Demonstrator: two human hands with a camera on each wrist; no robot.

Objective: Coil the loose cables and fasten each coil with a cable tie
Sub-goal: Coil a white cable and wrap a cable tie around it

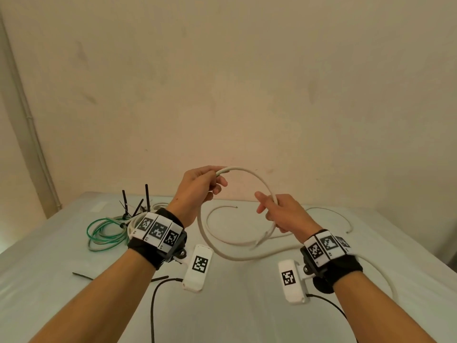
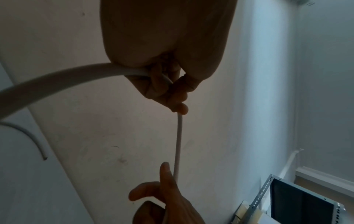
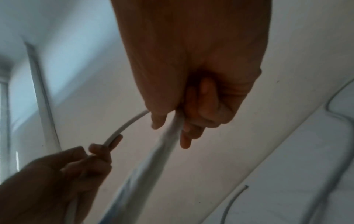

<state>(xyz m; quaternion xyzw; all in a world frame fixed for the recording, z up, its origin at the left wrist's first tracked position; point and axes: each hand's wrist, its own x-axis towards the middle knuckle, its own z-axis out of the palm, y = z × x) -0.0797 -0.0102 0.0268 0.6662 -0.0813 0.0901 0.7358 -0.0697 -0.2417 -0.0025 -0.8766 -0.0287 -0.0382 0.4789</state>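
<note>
Both hands hold a thick white cable (image 1: 257,177) up above the grey table (image 1: 247,313). My left hand (image 1: 217,178) grips it near one end, with its fingers curled round it. My right hand (image 1: 265,204) grips it further along. The cable arches between the hands and hangs below them in a wide loop, and its tail runs off to the right along the table. In the left wrist view my left hand (image 2: 168,91) clasps the cable (image 2: 57,78), with the right hand (image 2: 168,189) below. The blurred right wrist view shows my right hand (image 3: 184,121) round the cable (image 3: 168,145).
At the left of the table lie a green cable coil (image 1: 103,233) and a white coil (image 1: 134,219), with black cable ties (image 1: 147,196) sticking up from them. Loose black ties (image 1: 82,276) lie near the front left. Thin pale cables (image 1: 215,209) (image 1: 345,217) curve across the far side. A wall stands close behind.
</note>
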